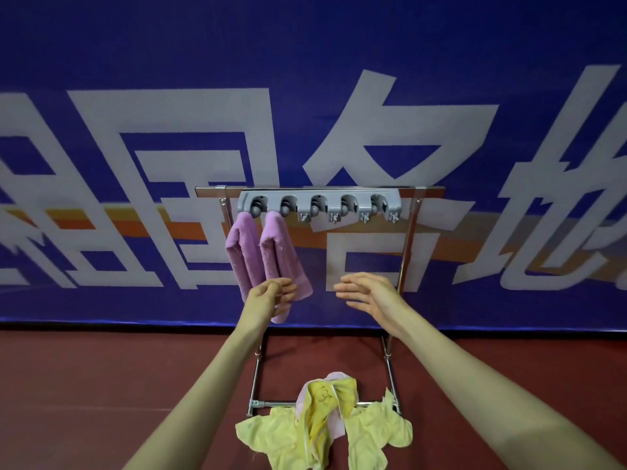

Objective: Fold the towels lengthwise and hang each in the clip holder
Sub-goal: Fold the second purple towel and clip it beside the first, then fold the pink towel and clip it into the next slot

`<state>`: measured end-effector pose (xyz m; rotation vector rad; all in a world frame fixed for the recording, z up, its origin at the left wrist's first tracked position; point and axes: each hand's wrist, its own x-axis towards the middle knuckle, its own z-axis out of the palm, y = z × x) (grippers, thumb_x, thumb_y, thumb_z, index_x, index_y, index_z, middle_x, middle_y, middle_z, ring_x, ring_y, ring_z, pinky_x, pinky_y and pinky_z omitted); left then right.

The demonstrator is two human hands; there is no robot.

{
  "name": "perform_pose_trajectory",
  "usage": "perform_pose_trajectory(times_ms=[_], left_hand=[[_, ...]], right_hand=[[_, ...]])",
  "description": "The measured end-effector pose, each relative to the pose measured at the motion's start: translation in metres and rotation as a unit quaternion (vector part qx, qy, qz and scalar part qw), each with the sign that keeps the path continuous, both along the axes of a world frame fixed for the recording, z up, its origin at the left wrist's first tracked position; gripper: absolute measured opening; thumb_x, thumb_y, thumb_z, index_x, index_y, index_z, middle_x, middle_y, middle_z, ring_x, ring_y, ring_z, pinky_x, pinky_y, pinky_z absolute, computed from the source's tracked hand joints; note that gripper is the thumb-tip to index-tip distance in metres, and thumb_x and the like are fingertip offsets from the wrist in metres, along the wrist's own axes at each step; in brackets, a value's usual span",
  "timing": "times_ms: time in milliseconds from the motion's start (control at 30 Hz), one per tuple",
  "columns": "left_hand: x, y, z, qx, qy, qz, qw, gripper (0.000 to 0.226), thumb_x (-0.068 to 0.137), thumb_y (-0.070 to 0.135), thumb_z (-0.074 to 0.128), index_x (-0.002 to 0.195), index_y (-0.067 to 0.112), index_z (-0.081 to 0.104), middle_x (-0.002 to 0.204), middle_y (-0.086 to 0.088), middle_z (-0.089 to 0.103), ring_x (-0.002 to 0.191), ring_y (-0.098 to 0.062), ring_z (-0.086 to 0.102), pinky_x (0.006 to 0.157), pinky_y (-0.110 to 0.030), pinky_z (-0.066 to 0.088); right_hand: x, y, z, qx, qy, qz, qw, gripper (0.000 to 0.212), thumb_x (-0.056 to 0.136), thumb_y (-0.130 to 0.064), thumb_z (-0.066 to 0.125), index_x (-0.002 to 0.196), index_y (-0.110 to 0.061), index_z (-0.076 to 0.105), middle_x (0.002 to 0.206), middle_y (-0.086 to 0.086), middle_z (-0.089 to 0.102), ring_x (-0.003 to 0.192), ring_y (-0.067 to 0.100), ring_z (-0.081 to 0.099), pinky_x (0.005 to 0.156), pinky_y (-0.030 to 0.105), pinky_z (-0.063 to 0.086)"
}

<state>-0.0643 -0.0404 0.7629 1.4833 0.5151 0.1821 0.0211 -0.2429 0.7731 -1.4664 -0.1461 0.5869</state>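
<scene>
2 folded, fuzzy lilac towels [245, 252] hang from the grey plastic clip holder [334, 192]; the left grip [271, 295] pinches the second's hem, the right grip [368, 291] spreads flat, empty.

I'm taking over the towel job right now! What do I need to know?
Left hand: holds the bottom of the second purple towel.
Right hand: open, holding nothing.
Done: the first purple towel and the second hang in the clip holder's two leftmost clips.
Left: three clips are free. The pile of yellow and pink towels lies crumpled on the floor across the rack's bottom bar.
</scene>
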Motion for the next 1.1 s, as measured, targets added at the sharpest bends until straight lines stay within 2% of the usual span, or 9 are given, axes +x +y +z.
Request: perform_pose_trajectory(times_ms=[67, 200, 333, 467, 600, 700, 833, 1033, 1100], left_hand=[[0.001, -0.003, -0.013, -0.007, 0.008, -0.007, 1.000, 0.033, 0.101, 0.012, 0.034, 0.117, -0.002, 0.060, 0.111, -0.017, 0.067, 0.088, -0.017, 0.065, 0.066, -0.023, 0.048], [0.007, -0.007, -0.055, -0.013, 0.017, -0.016, 1.000, 0.030, 0.101, 0.013, 0.034, 0.115, 0.001, 0.058, 0.108, -0.016, 0.068, 0.091, -0.020, 0.066, 0.076, -0.028, 0.052], [0.012, -0.011, -0.118, -0.023, 0.039, -0.038, 0.998, 0.029, 0.101, 0.011, 0.035, 0.114, 0.001, 0.059, 0.100, -0.012, 0.068, 0.085, -0.014, 0.066, 0.073, -0.023, 0.052], [0.018, -0.009, -0.215, -0.018, 0.076, -0.051, 0.996, 0.027, 0.100, 0.006, 0.036, 0.113, -0.002, 0.059, 0.103, -0.017, 0.066, 0.070, -0.007, 0.066, 0.059, -0.012, 0.050], [0.020, -0.005, -0.327, 0.008, 0.116, -0.058, 0.991, 0.028, 0.097, 0.005, 0.037, 0.110, -0.002, 0.061, 0.105, -0.016, 0.067, 0.076, -0.013, 0.062, 0.059, -0.011, 0.049], [0.016, -0.002, -0.406, 0.017, 0.139, -0.054, 0.989, 0.027, 0.097, 0.006, 0.037, 0.107, 0.002, 0.061, 0.098, -0.010, 0.068, 0.072, -0.005, 0.064, 0.051, -0.004, 0.045], [0.011, 0.006, -0.510, -0.005, 0.171, -0.048, 0.984, 0.021, 0.097, 0.011, 0.041, 0.096, 0.013, 0.062, 0.096, -0.005, 0.069, 0.082, -0.012, 0.064, 0.070, -0.023, 0.050], [0.004, 0.014, -0.652, 0.018, 0.207, -0.040, 0.977, 0.014, 0.096, 0.015, 0.048, 0.089, 0.018, 0.061, 0.094, 0.001, 0.066, 0.088, -0.017, 0.062, 0.070, -0.027, 0.046], [0.000, 0.014, -0.693, 0.030, 0.218, -0.048, 0.974, 0.007, 0.092, 0.021, 0.054, 0.090, 0.019, 0.061, 0.095, -0.002, 0.065, 0.090, -0.019, 0.061, 0.074, -0.030, 0.046]], right_hand=[[0.000, -0.002, -0.012, -0.004, 0.002, -0.005, 1.000, 0.022, 0.096, -0.017, 0.049, 0.104, -0.005, 0.065, 0.104, 0.016, 0.072, 0.099, 0.026, 0.069, 0.093, 0.038, 0.051], [0.000, -0.001, -0.058, -0.005, 0.018, -0.020, 1.000, 0.024, 0.095, -0.018, 0.051, 0.108, -0.003, 0.064, 0.101, 0.014, 0.073, 0.097, 0.025, 0.070, 0.090, 0.036, 0.051], [-0.004, -0.001, -0.126, -0.015, 0.048, -0.035, 0.998, 0.022, 0.094, -0.018, 0.051, 0.105, -0.006, 0.065, 0.102, 0.012, 0.073, 0.098, 0.024, 0.070, 0.090, 0.036, 0.049], [-0.002, 0.001, -0.220, -0.025, 0.077, -0.054, 0.995, 0.018, 0.094, -0.016, 0.051, 0.102, -0.008, 0.064, 0.100, 0.011, 0.073, 0.093, 0.023, 0.069, 0.082, 0.031, 0.049], [0.002, 0.003, -0.330, -0.053, 0.097, -0.079, 0.991, 0.022, 0.093, -0.010, 0.050, 0.110, -0.004, 0.062, 0.105, 0.015, 0.070, 0.093, 0.025, 0.066, 0.077, 0.029, 0.049], [0.002, 0.002, -0.405, -0.074, 0.105, -0.078, 0.989, 0.020, 0.090, -0.009, 0.054, 0.106, -0.005, 0.064, 0.105, 0.015, 0.070, 0.093, 0.025, 0.066, 0.078, 0.029, 0.049], [0.004, 0.001, -0.507, -0.108, 0.115, -0.066, 0.985, 0.013, 0.087, -0.010, 0.057, 0.095, -0.011, 0.067, 0.098, 0.010, 0.071, 0.089, 0.022, 0.066, 0.081, 0.030, 0.046], [0.004, 0.006, -0.643, -0.144, 0.136, -0.068, 0.978, 0.017, 0.088, -0.008, 0.056, 0.100, -0.008, 0.067, 0.090, 0.007, 0.071, 0.082, 0.019, 0.064, 0.071, 0.027, 0.045], [0.002, 0.011, -0.682, -0.148, 0.142, -0.063, 0.977, 0.014, 0.086, -0.008, 0.058, 0.095, -0.009, 0.068, 0.088, 0.007, 0.070, 0.080, 0.018, 0.063, 0.069, 0.026, 0.044]])
